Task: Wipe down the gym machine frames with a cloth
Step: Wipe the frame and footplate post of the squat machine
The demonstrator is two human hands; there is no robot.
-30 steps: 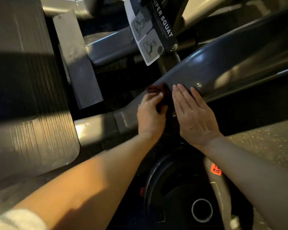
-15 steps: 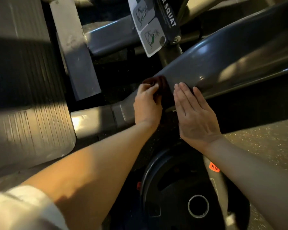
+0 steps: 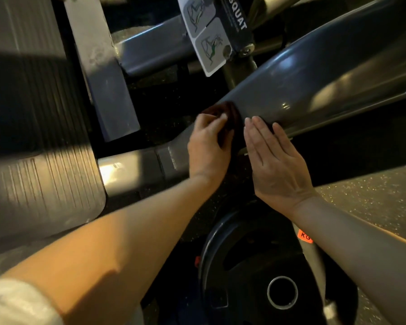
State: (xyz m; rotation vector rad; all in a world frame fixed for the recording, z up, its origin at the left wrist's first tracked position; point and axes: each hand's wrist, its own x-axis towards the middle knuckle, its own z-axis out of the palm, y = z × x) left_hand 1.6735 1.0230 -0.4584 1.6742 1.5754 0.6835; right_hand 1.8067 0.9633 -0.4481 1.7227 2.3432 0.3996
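At nine o'clock of centre, the left hand (image 3: 208, 146) is gripping a dark maroon bunched cloth (image 3: 227, 113), fingers curled round it, against the lower end of the thick glossy dark-grey frame beam (image 3: 314, 80). At three o'clock of it, the right hand (image 3: 275, 158) is resting flat, fingers straight and together. The beam is running from eight towards two o'clock. Wiping seems to be only starting here; most of the beam looks left.

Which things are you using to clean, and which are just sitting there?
For the job: dark cloth, frame beam, left hand, right hand.
Just there: weight plate, squat sign, ribbed footplate.
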